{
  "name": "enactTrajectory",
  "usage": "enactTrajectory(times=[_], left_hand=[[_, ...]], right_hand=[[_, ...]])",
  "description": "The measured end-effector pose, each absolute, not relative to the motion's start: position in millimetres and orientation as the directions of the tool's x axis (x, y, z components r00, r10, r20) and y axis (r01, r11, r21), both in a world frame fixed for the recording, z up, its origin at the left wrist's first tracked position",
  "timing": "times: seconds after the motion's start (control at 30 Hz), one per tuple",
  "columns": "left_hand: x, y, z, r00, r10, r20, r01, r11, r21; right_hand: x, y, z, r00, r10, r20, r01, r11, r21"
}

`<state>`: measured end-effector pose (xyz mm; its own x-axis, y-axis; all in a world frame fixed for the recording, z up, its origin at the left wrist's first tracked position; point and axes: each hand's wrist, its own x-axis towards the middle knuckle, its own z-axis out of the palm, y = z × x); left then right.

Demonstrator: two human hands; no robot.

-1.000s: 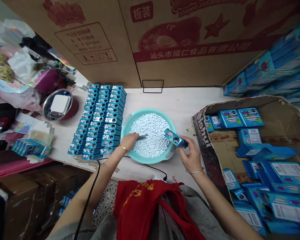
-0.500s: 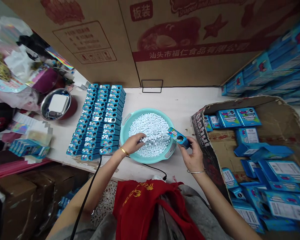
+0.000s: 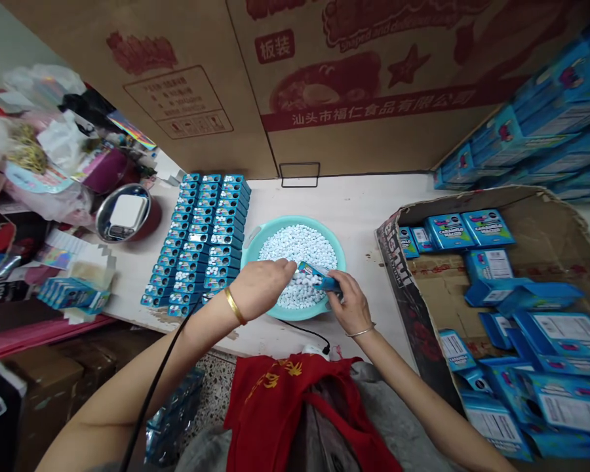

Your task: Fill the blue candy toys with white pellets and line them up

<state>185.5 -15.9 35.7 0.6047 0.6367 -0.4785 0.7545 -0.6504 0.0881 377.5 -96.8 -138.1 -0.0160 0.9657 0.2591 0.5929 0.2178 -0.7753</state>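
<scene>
At the centre of the body, seen from above, is a red apron (image 3: 280,406) with yellow lettering and a small yellow emblem (image 3: 270,380) printed on its chest. Worn over a gray top (image 3: 386,410), it has a red strap that crosses the gray fabric just beside the apron's lower edge. A gray sleeve (image 3: 201,452) shows below and to the left of the apron, and both forearms are bare beyond it. Up and to the left of the apron, a plain gold bangle (image 3: 235,305) circles the left wrist (image 3: 221,314). Up and to the right, a thin silver bangle (image 3: 360,332) circles the right wrist (image 3: 368,341). A black cable (image 3: 164,354) crosses the left forearm (image 3: 128,406).
</scene>
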Motion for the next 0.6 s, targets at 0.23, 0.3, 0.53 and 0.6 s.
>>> enactTrajectory(times=[0.23, 0.3, 0.53, 0.6], left_hand=[[192, -26, 54, 0.595, 0.658, -0.461, 0.744, -0.668, 0.005], [177, -23, 52, 0.592, 0.694, -0.409, 0.774, -0.632, 0.048], [145, -25, -14, 0.655, 0.739, -0.155, 0.647, -0.444, 0.62], [140, -36, -34, 0.678, 0.709, -0.194, 0.611, -0.396, 0.686]], right_hand=[[372, -100, -147, 0.016, 0.977, 0.213, 0.519, 0.174, -0.837], [374, -100, -147, 0.018, 0.981, 0.192, 0.483, 0.16, -0.861], [358, -109, -146, -0.065, 0.994, 0.09, 0.304, 0.106, -0.947], [348, -113, -145, -0.157, 0.985, 0.067, 0.266, 0.108, -0.958]])
